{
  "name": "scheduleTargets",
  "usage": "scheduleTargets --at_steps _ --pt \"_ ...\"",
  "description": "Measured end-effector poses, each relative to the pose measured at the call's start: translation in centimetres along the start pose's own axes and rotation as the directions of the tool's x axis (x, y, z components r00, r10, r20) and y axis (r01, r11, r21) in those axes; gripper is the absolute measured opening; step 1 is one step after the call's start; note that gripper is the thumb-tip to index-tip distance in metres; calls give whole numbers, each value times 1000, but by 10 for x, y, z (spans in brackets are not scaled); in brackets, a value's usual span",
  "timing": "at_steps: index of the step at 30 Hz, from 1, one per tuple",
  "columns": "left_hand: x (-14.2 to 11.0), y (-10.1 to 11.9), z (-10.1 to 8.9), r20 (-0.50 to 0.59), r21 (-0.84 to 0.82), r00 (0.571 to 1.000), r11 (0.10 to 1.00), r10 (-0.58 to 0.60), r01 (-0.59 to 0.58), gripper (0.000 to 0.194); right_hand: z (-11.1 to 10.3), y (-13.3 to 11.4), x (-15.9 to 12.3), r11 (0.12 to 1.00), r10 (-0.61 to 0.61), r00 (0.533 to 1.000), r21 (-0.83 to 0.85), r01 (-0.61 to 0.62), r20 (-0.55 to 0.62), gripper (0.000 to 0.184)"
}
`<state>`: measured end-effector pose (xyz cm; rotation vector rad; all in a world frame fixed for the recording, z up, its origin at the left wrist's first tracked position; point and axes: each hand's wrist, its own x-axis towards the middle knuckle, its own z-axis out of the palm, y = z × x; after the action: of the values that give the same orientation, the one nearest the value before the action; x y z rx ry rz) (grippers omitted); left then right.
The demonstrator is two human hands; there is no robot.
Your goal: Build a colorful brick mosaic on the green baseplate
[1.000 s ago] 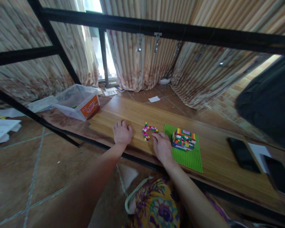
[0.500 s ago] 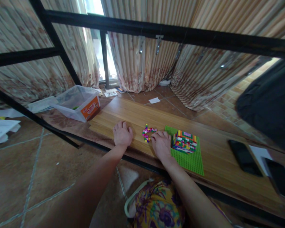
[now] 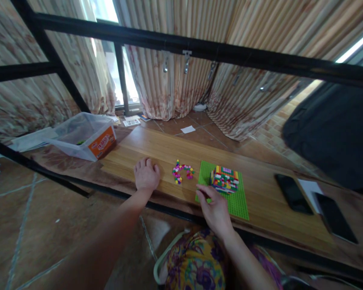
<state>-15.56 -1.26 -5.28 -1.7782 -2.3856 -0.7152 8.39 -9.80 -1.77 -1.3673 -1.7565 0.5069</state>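
Observation:
My left hand [image 3: 146, 176] rests palm down on the wooden table [image 3: 157, 151], fingers loosely curled, holding nothing. A small pile of loose coloured bricks [image 3: 182, 171] lies just to its right. My right hand [image 3: 215, 207] is lifted near the table's front edge, fingers pinched together at the near left corner of the green baseplate [image 3: 240, 203]; what it pinches is too small to name. A multicoloured brick block [image 3: 224, 179] stands on the baseplate, just beyond that hand.
A clear plastic tub [image 3: 84, 137] with an orange label sits at the table's far left. Two black phones [image 3: 293, 193] [image 3: 332, 217] lie at the right beside a white sheet. A black metal frame [image 3: 199, 46] crosses overhead. A dark garment [image 3: 335, 129] hangs at right.
My right hand has drawn back from the loose bricks toward me and now pinches beside the baseplate's near corner. The view has shifted slightly right. My left hand stays put.

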Motion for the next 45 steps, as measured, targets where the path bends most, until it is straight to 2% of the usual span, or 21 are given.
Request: scheduleTargets --at_steps 4,10,12,14,17,20,25,36,39,45 --pt "1 1 -2 -11 11 1000 1000 3 -3 40 -27 9 -19 999 43 998 0 -43 -36 23" --pt "2 1 -3 -19 -5 1000 1000 -1 1 41 -67 37 -14 977 148 958 -111 -179 -246 26" --pt "2 1 -3 -15 -10 1000 1000 1 -1 41 -76 46 -4 973 123 945 -152 -175 -303 26" --pt "2 1 -4 -12 -13 1000 1000 -5 4 41 -81 54 7 977 46 941 -183 -113 -334 26" --pt "3 1 -4 -13 -10 1000 1000 -11 11 41 -80 64 22 976 -47 930 -217 -36 -364 24" --pt "3 1 -4 -13 -9 1000 1000 -11 11 41 -75 72 32 970 -72 930 -244 -20 -362 23" --pt "3 0 -4 -13 -13 1000 1000 -11 11 41 -67 82 36 966 -59 941 -255 -30 -333 21" --pt "3 1 -5 -7 -2 1000 1000 -13 13 43 -63 84 37 982 -24 922 -182 -50 -386 24" --pt "3 1 -5 -4 -3 1000 1000 -13 13 43 -63 81 36 968 -68 921 -250 -33 -384 23" --pt "3 2 -5 3 -25 1000 999 -22 22 42 -64 79 32 876 -249 919 -476 79 -304 21"
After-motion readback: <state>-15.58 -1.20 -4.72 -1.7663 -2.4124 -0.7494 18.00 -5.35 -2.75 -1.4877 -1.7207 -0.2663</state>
